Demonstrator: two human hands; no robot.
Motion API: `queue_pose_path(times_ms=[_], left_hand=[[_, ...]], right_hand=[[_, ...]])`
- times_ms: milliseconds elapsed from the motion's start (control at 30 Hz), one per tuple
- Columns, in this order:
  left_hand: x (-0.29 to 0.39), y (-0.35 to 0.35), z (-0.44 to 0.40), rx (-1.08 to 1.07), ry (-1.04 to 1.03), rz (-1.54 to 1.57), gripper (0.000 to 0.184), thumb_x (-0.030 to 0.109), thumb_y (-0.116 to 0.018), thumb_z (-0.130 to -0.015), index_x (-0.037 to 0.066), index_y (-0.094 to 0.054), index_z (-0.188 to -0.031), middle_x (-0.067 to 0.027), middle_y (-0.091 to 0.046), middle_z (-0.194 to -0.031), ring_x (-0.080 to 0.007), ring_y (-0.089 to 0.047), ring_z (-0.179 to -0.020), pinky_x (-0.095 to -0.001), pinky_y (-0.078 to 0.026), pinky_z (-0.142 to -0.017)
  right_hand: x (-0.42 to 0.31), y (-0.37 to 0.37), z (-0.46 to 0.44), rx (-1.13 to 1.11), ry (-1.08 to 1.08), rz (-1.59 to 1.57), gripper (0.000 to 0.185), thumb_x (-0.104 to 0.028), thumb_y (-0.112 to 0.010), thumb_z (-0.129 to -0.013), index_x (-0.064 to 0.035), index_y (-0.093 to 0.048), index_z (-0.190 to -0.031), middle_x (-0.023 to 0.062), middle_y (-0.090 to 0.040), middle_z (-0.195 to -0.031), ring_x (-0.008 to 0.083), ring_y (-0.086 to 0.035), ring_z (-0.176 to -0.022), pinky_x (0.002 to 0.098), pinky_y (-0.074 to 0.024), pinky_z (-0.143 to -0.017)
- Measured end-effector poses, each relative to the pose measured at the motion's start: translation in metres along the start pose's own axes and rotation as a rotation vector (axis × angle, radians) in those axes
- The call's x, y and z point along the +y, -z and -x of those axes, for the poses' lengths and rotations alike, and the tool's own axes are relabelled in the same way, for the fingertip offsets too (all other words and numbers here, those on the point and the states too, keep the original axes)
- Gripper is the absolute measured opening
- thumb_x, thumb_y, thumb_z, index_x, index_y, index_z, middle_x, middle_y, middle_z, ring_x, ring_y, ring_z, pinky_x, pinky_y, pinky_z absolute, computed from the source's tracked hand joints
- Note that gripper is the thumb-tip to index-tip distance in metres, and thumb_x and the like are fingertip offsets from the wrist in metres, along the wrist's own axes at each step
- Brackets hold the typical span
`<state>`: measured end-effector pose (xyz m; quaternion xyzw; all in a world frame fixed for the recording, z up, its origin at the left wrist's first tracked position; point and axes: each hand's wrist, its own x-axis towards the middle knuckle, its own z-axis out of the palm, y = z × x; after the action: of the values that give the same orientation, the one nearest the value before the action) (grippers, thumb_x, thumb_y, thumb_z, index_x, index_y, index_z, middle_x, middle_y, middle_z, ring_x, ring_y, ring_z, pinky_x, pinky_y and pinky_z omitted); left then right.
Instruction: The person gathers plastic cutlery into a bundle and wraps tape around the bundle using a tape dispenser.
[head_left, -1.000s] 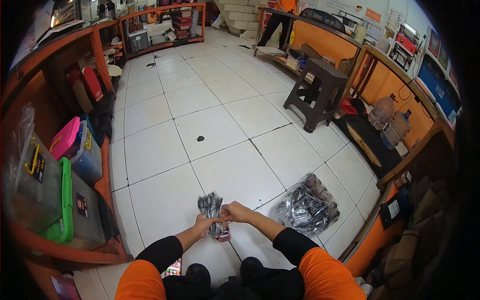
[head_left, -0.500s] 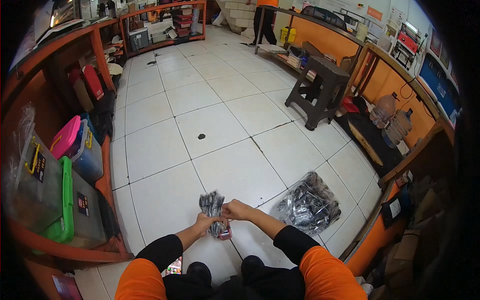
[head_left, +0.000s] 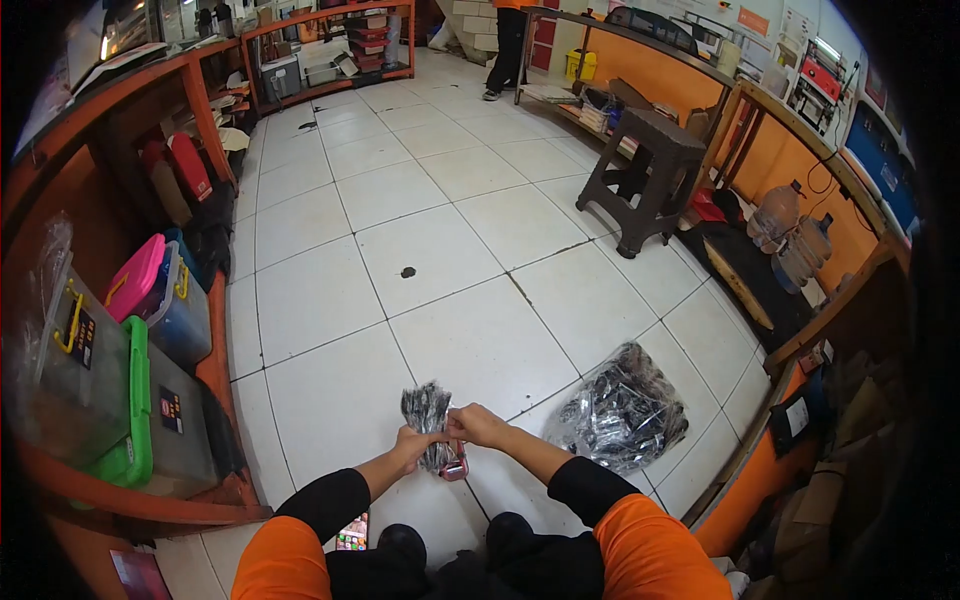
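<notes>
A bundle of small dark pieces in shiny clear plastic stands upright above the floor tiles, with my left hand wrapped round its lower middle. My right hand is closed in a pinch against the bundle's right side. What its fingertips hold, if anything, is too small to make out. Just below my hands a red object that looks like a tape dispenser sits by the bundle's lower end. To the right, on the floor, lies a large clear plastic bag full of similar dark pieces.
A lit phone lies beside my left leg. Plastic storage boxes stand on the left shelf. A dark stool is farther off at right, near large water bottles. Another person stands at the back by the counter.
My hands keep nearly the same grip on the bundle. The view has shifted slightly, and the person at the back shows a foot and leg in a changed position.
</notes>
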<state>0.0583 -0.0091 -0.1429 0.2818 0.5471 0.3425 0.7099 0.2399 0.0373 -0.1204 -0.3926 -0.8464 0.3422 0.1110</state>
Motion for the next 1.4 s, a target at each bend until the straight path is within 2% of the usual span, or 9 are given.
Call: queue_pose_path(times_ms=[267, 400, 433, 567, 700, 867, 967, 1167, 1400], left_hand=[[0.015, -0.015, 0.022, -0.007, 0.084, 0.110, 0.025, 0.000, -0.074, -0.071, 0.000, -0.065, -0.095, -0.0095, -0.069, -0.087, -0.0212, -0.069, -0.074, -0.0343, -0.057, -0.069], [-0.002, -0.015, 0.018, 0.010, -0.001, 0.281, 0.030, -0.001, -0.073, -0.073, -0.002, -0.063, -0.101, -0.0119, -0.069, -0.090, -0.0235, -0.069, -0.076, -0.0338, -0.057, -0.070], [-0.006, -0.016, 0.018, 0.111, -0.006, 0.191, 0.032, 0.000, -0.074, -0.073, -0.002, -0.062, -0.103, -0.0119, -0.068, -0.091, -0.0230, -0.069, -0.077, -0.0342, -0.057, -0.070], [-0.016, -0.020, 0.014, 0.088, -0.097, 0.306, 0.031, 0.002, -0.074, -0.074, 0.000, -0.063, -0.103, -0.0096, -0.068, -0.091, -0.0201, -0.068, -0.076, -0.0339, -0.057, -0.066], [-0.031, -0.021, 0.005, 0.105, -0.034, 0.329, 0.027, 0.004, -0.074, -0.075, 0.003, -0.063, -0.100, -0.0070, -0.068, -0.087, -0.0175, -0.067, -0.071, -0.0310, -0.056, -0.060], [-0.033, -0.020, 0.002, 0.073, -0.163, 0.263, 0.033, 0.000, -0.074, -0.072, 0.001, -0.063, -0.103, -0.0057, -0.067, -0.088, -0.0167, -0.066, -0.076, -0.0319, -0.055, -0.067], [-0.024, -0.022, 0.010, 0.068, -0.117, 0.282, 0.036, 0.000, -0.075, -0.070, 0.002, -0.062, -0.104, -0.0062, -0.067, -0.093, -0.0169, -0.066, -0.081, -0.0317, -0.055, -0.070], [-0.022, -0.018, 0.012, 0.082, -0.108, 0.319, 0.039, 0.000, -0.075, -0.071, 0.003, -0.061, -0.107, -0.0054, -0.066, -0.097, -0.0170, -0.065, -0.087, -0.0327, -0.054, -0.078], [-0.020, -0.019, 0.016, 0.092, -0.091, 0.297, 0.041, 0.000, -0.075, -0.071, 0.004, -0.062, -0.109, -0.0047, -0.067, -0.099, -0.0155, -0.063, -0.089, -0.0317, -0.051, -0.081]], right_hand=[[0.008, -0.010, 0.012, 0.118, -0.083, -0.274, 0.019, -0.016, -0.069, -0.081, -0.0009, -0.060, -0.089, 0.0141, -0.068, -0.078, 0.0247, -0.068, -0.073, 0.0334, -0.0542, -0.068], [-0.004, -0.004, 0.017, 0.151, -0.147, -0.280, 0.022, -0.015, -0.070, -0.080, -0.0020, -0.063, -0.096, 0.0134, -0.069, -0.079, 0.0205, -0.069, -0.075, 0.0303, -0.0544, -0.069], [-0.005, -0.005, 0.017, 0.141, -0.152, -0.282, 0.024, -0.015, -0.071, -0.080, -0.0022, -0.063, -0.098, 0.0136, -0.069, -0.079, 0.0202, -0.069, -0.075, 0.0300, -0.0543, -0.069], [0.000, -0.016, 0.017, 0.190, -0.118, -0.228, 0.029, -0.015, -0.073, -0.078, -0.0032, -0.065, -0.104, 0.0110, -0.069, -0.078, 0.0192, -0.068, -0.072, 0.0291, -0.0536, -0.067], [0.005, -0.019, 0.023, 0.247, -0.133, -0.347, 0.024, -0.014, -0.070, -0.081, -0.0024, -0.066, -0.102, 0.0106, -0.069, -0.078, 0.0177, -0.067, -0.071, 0.0289, -0.0534, -0.067], [0.000, -0.017, 0.025, 0.266, -0.200, -0.424, 0.019, -0.012, -0.065, -0.085, -0.0013, -0.066, -0.100, 0.0129, -0.068, -0.077, 0.0170, -0.066, -0.068, 0.0287, -0.0524, -0.065], [-0.006, -0.008, 0.025, 0.228, -0.258, -0.437, 0.019, -0.011, -0.060, -0.086, -0.0014, -0.065, -0.101, 0.0134, -0.068, -0.081, 0.0174, -0.067, -0.071, 0.0300, -0.0519, -0.065], [0.009, -0.022, 0.030, 0.245, -0.181, -0.678, 0.029, -0.008, -0.064, -0.085, -0.0020, -0.064, -0.113, 0.0137, -0.069, -0.092, 0.0175, -0.068, -0.078, 0.0292, -0.0550, -0.073], [0.004, -0.021, 0.035, 0.242, -0.102, -0.584, 0.034, -0.003, -0.067, -0.082, -0.0004, -0.062, -0.115, 0.0125, -0.069, -0.095, 0.0155, -0.068, -0.084, 0.0282, -0.0563, -0.076]])
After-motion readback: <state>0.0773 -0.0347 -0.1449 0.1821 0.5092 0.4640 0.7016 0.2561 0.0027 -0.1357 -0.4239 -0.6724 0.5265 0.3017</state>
